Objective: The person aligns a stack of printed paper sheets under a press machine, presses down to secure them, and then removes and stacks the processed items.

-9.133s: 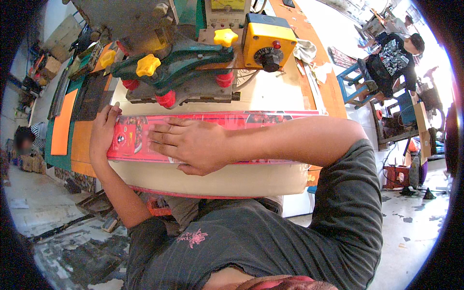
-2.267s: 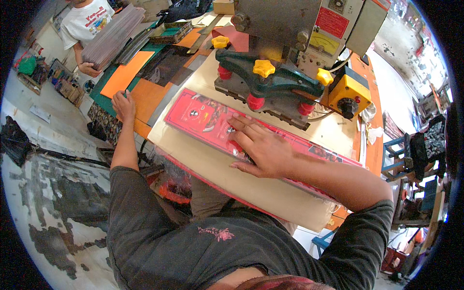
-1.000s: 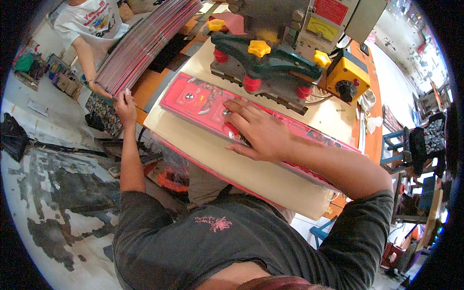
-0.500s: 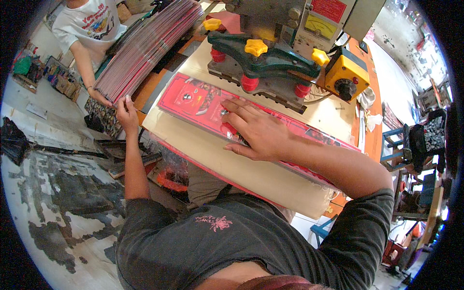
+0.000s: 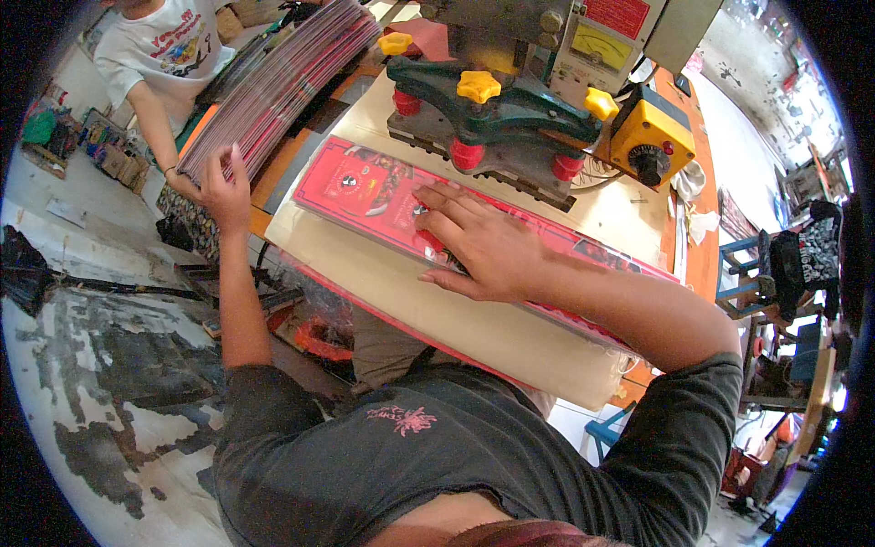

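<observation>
My right hand (image 5: 478,242) lies flat, fingers spread, on a long red printed sheet (image 5: 355,187) with a clear, glossy cover. That sheet rests across a cream-coloured board (image 5: 401,273) in front of me. My left hand (image 5: 225,190) is raised at the left end of the table, its fingers loosely bent and apart, with nothing visible in them. Just beyond it leans a thick stack of red and pale sheets (image 5: 283,100). Another person's hand (image 5: 187,187) is at the near end of that stack, partly hidden behind my left hand.
Behind the red sheet stands a press with a dark green clamp bar (image 5: 510,114) and yellow star knobs (image 5: 478,87). A yellow control box (image 5: 652,137) with a black dial is at its right. A person in a white shirt (image 5: 164,55) stands at the far left.
My left hand has moved up and slightly left along the stack's near end, its fingers now lifted. My right hand stays on the red sheet.
</observation>
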A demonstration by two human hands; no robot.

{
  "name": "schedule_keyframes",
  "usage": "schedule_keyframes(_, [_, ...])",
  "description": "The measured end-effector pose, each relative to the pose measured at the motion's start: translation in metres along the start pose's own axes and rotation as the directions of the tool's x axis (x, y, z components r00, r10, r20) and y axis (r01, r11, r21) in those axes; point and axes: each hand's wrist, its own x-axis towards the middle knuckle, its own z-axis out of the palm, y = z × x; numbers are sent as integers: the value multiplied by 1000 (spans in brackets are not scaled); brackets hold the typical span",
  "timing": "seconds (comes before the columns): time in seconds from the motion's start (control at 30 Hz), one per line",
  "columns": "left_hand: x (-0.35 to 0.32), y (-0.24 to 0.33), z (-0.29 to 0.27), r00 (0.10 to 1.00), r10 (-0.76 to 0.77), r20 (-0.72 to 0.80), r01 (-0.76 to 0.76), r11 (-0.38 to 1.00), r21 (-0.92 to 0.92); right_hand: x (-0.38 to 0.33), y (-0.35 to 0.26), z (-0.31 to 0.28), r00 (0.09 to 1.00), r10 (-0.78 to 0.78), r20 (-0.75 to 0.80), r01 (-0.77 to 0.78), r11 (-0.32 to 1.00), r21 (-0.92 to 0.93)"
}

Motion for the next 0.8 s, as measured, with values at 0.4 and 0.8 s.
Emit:
schedule_keyframes(0.4, [56, -22, 51, 913, -155, 377, -124, 775, 619, 3, -1, -2, 1000, -7, 4, 7, 1000, 12])
schedule_keyframes(0.8, [52, -27, 52, 961, -68, 269, -102, 815, 570, 1, -2, -2, 999, -39, -10, 39, 998, 41])
